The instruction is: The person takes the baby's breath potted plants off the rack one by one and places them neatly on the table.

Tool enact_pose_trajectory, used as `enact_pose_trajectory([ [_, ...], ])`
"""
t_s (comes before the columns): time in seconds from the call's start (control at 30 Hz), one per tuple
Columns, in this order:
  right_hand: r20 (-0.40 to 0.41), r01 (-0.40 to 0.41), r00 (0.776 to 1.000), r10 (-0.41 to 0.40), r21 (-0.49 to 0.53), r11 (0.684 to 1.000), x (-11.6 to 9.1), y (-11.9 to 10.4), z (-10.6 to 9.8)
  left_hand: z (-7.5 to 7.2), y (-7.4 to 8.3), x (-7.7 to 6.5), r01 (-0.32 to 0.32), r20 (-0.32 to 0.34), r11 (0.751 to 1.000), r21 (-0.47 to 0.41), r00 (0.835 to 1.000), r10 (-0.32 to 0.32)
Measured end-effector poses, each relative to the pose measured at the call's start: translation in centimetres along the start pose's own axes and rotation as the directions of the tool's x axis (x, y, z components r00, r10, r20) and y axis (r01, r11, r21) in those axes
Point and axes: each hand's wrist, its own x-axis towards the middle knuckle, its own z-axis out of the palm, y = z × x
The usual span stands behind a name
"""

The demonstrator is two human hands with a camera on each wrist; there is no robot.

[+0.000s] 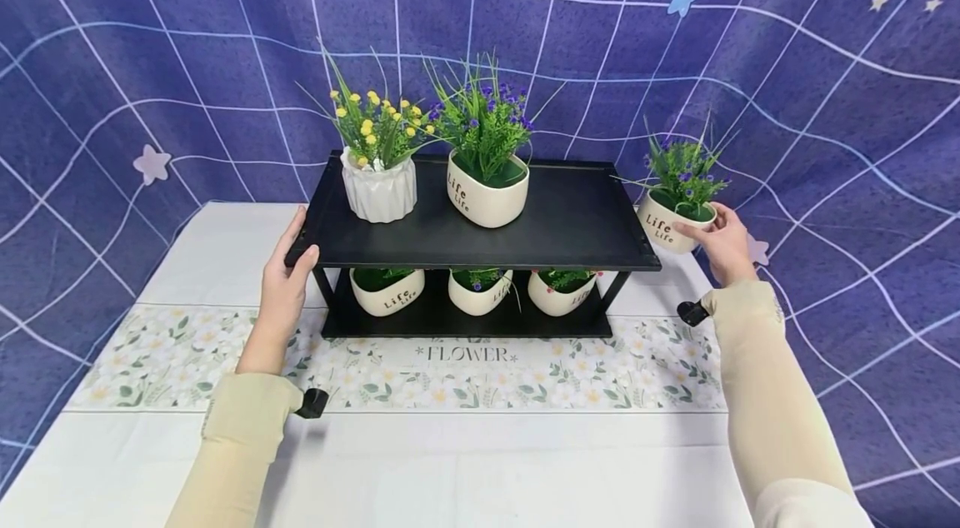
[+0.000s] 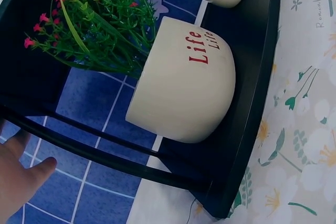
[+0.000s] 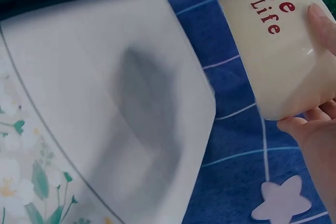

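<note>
My right hand [image 1: 723,245] grips a cream "Life Life" pot [image 3: 283,61] that holds an artificial plant with purple flowers [image 1: 684,174]. The thumb presses its front, and the pot hangs above the table beside the shelf's right end. At the other end, my left hand [image 1: 285,282] rests against the front left corner of a black two-tier shelf [image 1: 570,216], fingers straight along its side and thumb apart from them. On the top tier stand a white ribbed pot [image 1: 381,193] with yellow flowers and a cream pot [image 1: 489,201] with purple flowers.
Cream pots stand on the lower tier: a left one [image 1: 388,292] with pink flowers, a middle one [image 1: 480,293] and a right one [image 1: 561,295]. A floral runner [image 1: 450,386] crosses the white table [image 1: 465,470]. Behind hangs a blue gridded cloth [image 1: 585,37].
</note>
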Motion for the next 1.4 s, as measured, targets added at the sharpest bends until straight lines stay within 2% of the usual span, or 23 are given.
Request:
enact_pose_trajectory([
  [0.27,0.009,-0.043,0.999,0.043,-0.004,0.999,0.3,2.7,-0.2,-0.3,0.0,-0.2,0.006,-0.006,0.995,0.099,1.000,-0.005],
  [0.47,0.017,-0.025,0.999,0.027,-0.113,0.993,0.1,4.0,0.0,-0.3,0.0,-0.1,0.002,0.007,0.996,0.093,1.000,-0.002],
  [0.57,-0.005,-0.057,0.998,0.057,-0.232,0.971,0.0,4.6,0.2,-0.1,0.0,0.0,0.001,0.001,0.998,0.065,1.000,-0.001],
  [0.7,-0.046,-0.128,0.992,0.119,-0.372,0.919,0.0,5.3,0.3,0.0,-0.1,0.0,-0.003,-0.010,0.998,0.060,1.000,0.003],
  [0.8,-0.061,-0.156,0.988,0.144,-0.385,0.910,0.1,5.7,0.3,0.0,-0.2,0.1,-0.007,-0.018,0.998,0.065,1.000,0.008],
  [0.97,-0.048,-0.152,0.988,0.145,-0.343,0.927,-0.1,6.5,0.3,0.0,-0.2,0.0,-0.007,-0.030,0.999,0.053,1.000,0.009],
  [1.2,-0.046,-0.136,0.991,0.128,-0.364,0.921,-0.7,7.6,0.1,0.1,0.1,-0.1,0.007,-0.006,1.000,0.031,1.000,-0.007],
  [1.4,0.014,-0.112,0.992,0.125,-0.342,0.933,-0.8,7.5,-0.1,0.1,0.2,-0.2,-0.006,-0.020,0.999,0.047,1.000,0.007],
])
